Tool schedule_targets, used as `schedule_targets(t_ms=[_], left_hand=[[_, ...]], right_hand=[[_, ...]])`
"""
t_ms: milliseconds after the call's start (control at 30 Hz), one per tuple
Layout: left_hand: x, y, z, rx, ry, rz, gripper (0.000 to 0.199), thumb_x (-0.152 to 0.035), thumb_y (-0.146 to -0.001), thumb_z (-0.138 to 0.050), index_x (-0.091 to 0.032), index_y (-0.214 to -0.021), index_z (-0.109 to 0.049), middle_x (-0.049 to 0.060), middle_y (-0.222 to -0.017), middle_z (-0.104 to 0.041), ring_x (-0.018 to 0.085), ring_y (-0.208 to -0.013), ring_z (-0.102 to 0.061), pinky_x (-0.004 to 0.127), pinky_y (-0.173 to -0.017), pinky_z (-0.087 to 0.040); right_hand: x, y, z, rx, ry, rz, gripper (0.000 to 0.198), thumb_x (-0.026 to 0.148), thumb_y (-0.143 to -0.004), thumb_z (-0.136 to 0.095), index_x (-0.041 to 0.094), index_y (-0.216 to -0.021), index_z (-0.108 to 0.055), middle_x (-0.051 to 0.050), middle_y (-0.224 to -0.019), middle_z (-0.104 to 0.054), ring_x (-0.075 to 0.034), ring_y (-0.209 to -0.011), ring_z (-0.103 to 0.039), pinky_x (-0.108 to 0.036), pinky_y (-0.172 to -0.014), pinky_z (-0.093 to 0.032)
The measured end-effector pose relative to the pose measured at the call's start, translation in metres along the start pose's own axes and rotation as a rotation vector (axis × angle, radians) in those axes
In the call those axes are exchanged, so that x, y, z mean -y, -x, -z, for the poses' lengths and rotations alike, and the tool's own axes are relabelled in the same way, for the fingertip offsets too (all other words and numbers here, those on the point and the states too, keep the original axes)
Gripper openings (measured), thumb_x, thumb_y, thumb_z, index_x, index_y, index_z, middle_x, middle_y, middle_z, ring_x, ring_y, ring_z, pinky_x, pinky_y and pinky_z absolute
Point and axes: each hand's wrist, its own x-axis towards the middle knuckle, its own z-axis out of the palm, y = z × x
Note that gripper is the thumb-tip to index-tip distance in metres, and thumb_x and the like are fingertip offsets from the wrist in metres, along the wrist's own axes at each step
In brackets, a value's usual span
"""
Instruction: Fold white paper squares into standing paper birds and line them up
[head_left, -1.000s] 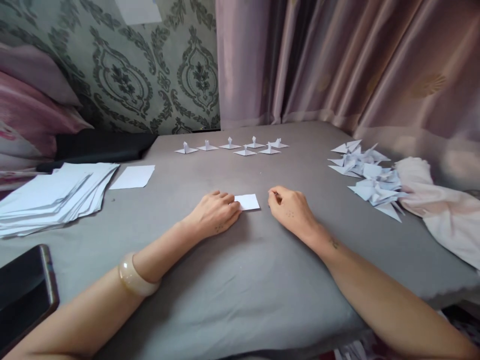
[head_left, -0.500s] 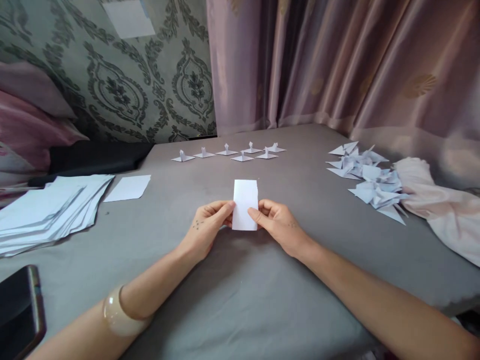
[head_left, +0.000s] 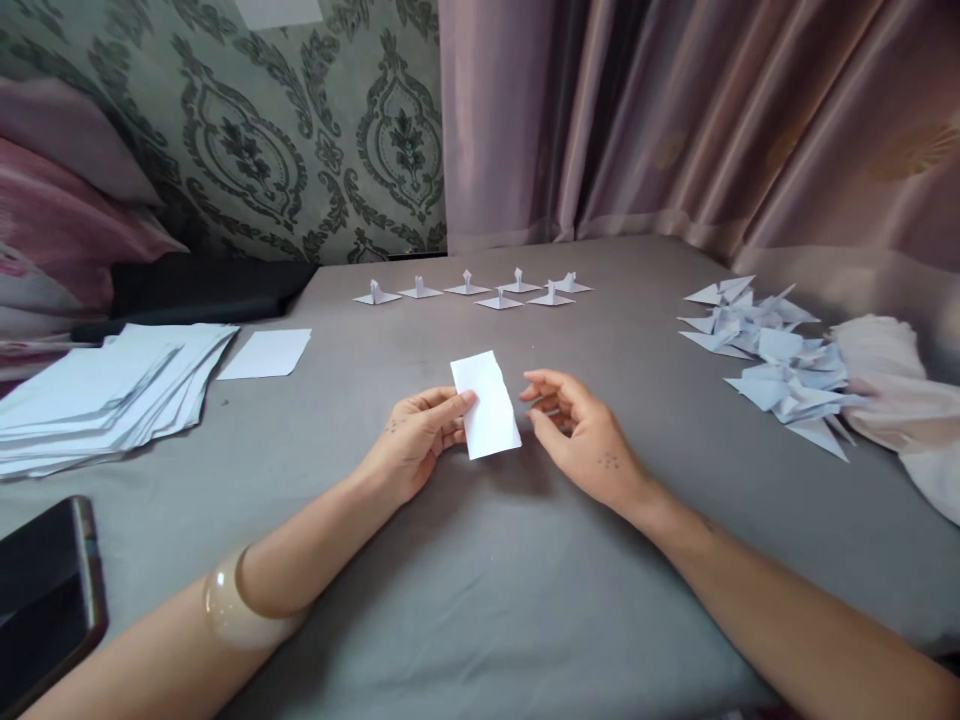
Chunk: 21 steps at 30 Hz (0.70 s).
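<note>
White paper (head_left: 491, 418) was pinched in the left hand (head_left: 411, 440), tilted over grey cloth (head_left: 480, 610); right hand (head_left: 589, 440) was held half-open beside it, empty. Holding stage, probably, so a right-hand grip was likely needed.

Through the head camera I see my left forearm (head_left: 307, 545) reach in from the near left and my right forearm (head_left: 757, 580) from the near right, both slanting toward the middle. I have the left hand (head_left: 420, 432) in a pinch, its thumb (head_left: 454, 405) pressed on top. My right hand (head_left: 589, 435) hangs to the right, apart from it, thumb and fingers loosely bent with a gap between. Small dotted marks (head_left: 609, 460) show on each.
</note>
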Motion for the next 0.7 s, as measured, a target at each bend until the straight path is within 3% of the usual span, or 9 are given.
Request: schedule_targets(t_ms=[133, 233, 300, 400, 533, 633, 700], left_hand=[[0.000, 0.000, 0.000, 0.020, -0.003, 0.011, 0.024, -0.025, -0.069, -0.081, -0.012, -0.084, -0.069, 0.004, -0.074, -0.070, 0.011, -0.064, -0.064, 0.023, -0.066, -0.053], [0.000, 0.001, -0.002, 0.048, -0.032, 0.034, 0.024, -0.024, -0.072, -0.078, -0.011, -0.090, -0.068, 0.005, -0.076, -0.070, 0.011, -0.066, -0.065, 0.023, -0.067, -0.053], [0.001, 0.001, -0.001, 0.057, -0.111, 0.028, 0.032, -0.023, -0.076, -0.073, -0.011, -0.104, -0.064, 0.006, -0.079, -0.070, 0.012, -0.067, -0.065, 0.025, -0.067, -0.054], [0.005, 0.000, 0.005, 0.054, -0.403, -0.167, 0.042, -0.020, -0.083, -0.060, -0.014, -0.124, -0.051, 0.008, -0.093, -0.068, 0.015, -0.077, -0.065, 0.028, -0.068, -0.054], [0.006, 0.002, 0.014, 0.225, -1.033, -0.616, 0.043, -0.006, -0.078, -0.048, -0.020, -0.117, -0.058, 0.010, -0.122, -0.058, 0.021, -0.107, -0.056, 0.034, -0.085, -0.051], [0.004, 0.007, 0.015, 0.368, -1.287, -0.729, 0.047, -0.002, -0.075, -0.046, -0.021, -0.115, -0.061, 0.008, -0.119, -0.060, 0.022, -0.109, -0.052, 0.035, -0.087, -0.050], [0.004, 0.008, 0.014, 0.386, -1.337, -0.753, 0.043, -0.003, -0.077, -0.046, -0.019, -0.113, -0.062, 0.008, -0.113, -0.062, 0.021, -0.106, -0.052, 0.034, -0.086, -0.050]], right_hand=[[-0.002, 0.003, 0.002, 0.028, 0.358, 0.354, 0.039, 0.011, -0.085, -0.048, 0.027, -0.120, -0.056, -0.006, -0.112, -0.058, -0.017, -0.099, -0.060, -0.034, -0.085, -0.054], [0.000, 0.003, 0.001, 0.064, 0.507, 0.499, 0.036, 0.008, -0.087, -0.048, 0.027, -0.114, -0.062, -0.007, -0.114, -0.057, -0.019, -0.106, -0.056, -0.039, -0.092, -0.051], [-0.001, 0.002, 0.001, 0.079, 0.544, 0.557, 0.032, 0.007, -0.088, -0.048, 0.027, -0.106, -0.067, -0.006, -0.114, -0.060, -0.020, -0.107, -0.055, -0.040, -0.091, -0.050], [-0.006, -0.001, 0.002, 0.073, 0.564, 0.552, 0.029, 0.008, -0.090, -0.048, 0.026, -0.099, -0.069, -0.005, -0.110, -0.065, -0.020, -0.104, -0.055, -0.039, -0.089, -0.050], [-0.013, -0.002, 0.005, 0.098, 0.614, 0.522, 0.029, 0.007, -0.088, -0.050, 0.023, -0.100, -0.070, -0.005, -0.106, -0.068, -0.019, -0.100, -0.057, -0.037, -0.087, -0.049], [-0.013, 0.001, 0.006, 0.163, 0.641, 0.498, 0.031, 0.004, -0.085, -0.049, 0.022, -0.101, -0.069, -0.004, -0.104, -0.069, -0.018, -0.099, -0.058, -0.036, -0.088, -0.048], [-0.011, 0.003, 0.006, 0.218, 0.667, 0.452, 0.032, 0.002, -0.084, -0.049, 0.021, -0.100, -0.068, -0.004, -0.102, -0.070, -0.018, -0.096, -0.060, -0.036, -0.087, -0.047]])
